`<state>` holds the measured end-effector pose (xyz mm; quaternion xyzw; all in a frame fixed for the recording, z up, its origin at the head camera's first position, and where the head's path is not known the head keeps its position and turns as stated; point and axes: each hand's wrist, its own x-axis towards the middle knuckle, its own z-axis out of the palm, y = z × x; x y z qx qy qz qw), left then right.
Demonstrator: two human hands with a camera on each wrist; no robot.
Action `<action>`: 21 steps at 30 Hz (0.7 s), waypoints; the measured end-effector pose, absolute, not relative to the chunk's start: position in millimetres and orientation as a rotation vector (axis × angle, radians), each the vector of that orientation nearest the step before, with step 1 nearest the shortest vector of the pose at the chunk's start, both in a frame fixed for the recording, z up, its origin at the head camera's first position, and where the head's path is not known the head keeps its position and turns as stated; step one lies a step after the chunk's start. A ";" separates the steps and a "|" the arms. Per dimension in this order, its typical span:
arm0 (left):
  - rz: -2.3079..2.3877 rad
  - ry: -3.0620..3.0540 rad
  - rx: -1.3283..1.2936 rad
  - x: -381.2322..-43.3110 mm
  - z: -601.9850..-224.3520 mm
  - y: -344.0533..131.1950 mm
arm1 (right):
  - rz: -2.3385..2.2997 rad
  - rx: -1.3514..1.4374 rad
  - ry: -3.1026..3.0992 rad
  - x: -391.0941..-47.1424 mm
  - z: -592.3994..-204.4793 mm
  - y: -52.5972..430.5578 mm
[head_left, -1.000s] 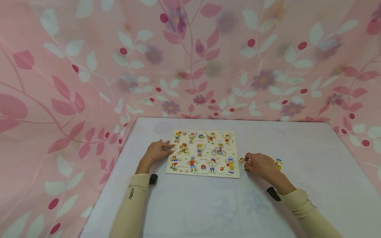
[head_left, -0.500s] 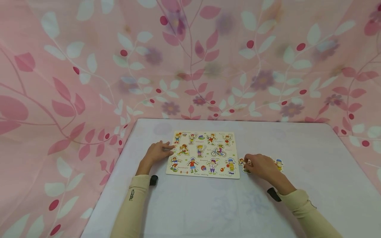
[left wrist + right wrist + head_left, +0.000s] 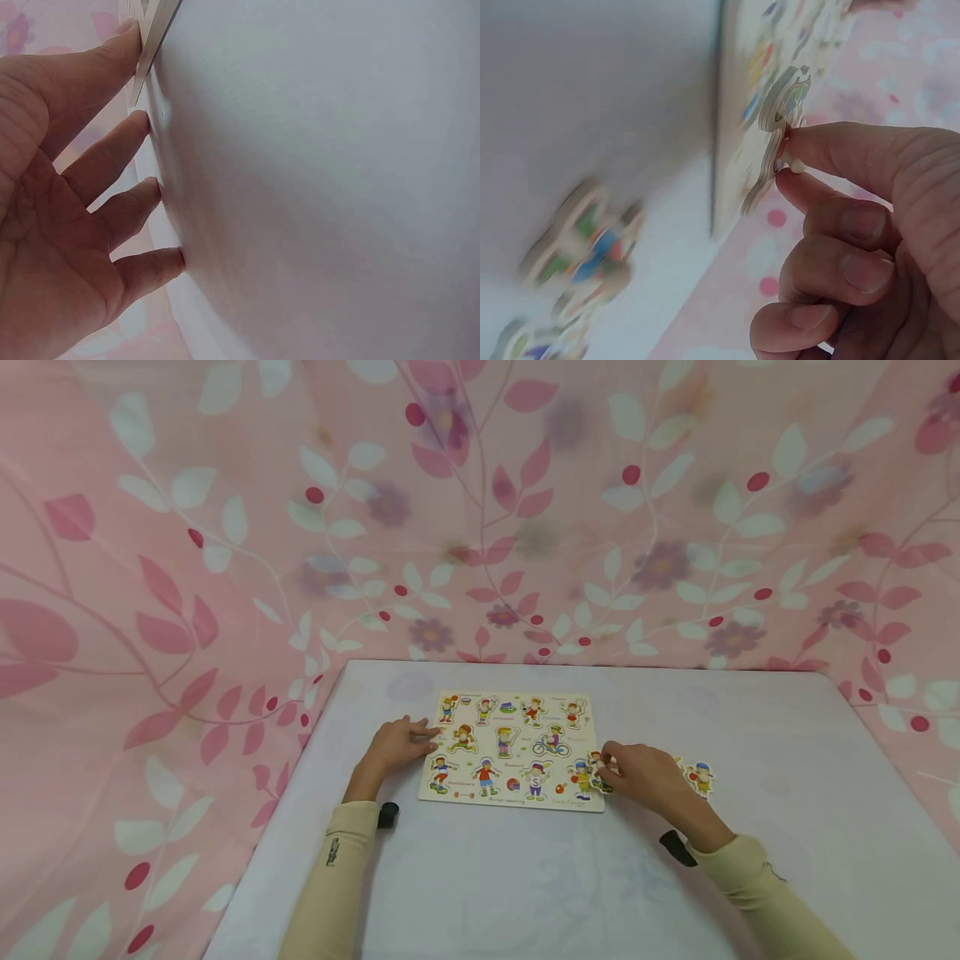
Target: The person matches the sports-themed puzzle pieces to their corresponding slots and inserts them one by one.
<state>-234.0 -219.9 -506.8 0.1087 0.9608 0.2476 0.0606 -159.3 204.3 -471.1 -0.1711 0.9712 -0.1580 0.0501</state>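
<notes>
The right hand (image 3: 643, 772) pinches a figure-shaped puzzle piece (image 3: 599, 773) over the right edge of a board (image 3: 431, 795) near the far edge of the bench (image 3: 510, 885), best held level, while the left hand (image 3: 392, 747), fingers spread at the board's left edge, can brace it.

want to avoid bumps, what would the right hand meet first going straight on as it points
The right hand would probably meet the cream rectangular wooden puzzle board first, though depth is unclear.
</notes>
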 end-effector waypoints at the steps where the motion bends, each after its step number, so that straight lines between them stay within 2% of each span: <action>1: 0.749 2.910 0.334 -234.0 -506.9 -219.7 | -0.485 -0.537 2.961 -159.2 -471.2 200.9; 21: 0.726 2.911 0.344 -233.9 -504.6 -220.0 | -0.518 -0.912 2.941 -170.3 -472.5 108.3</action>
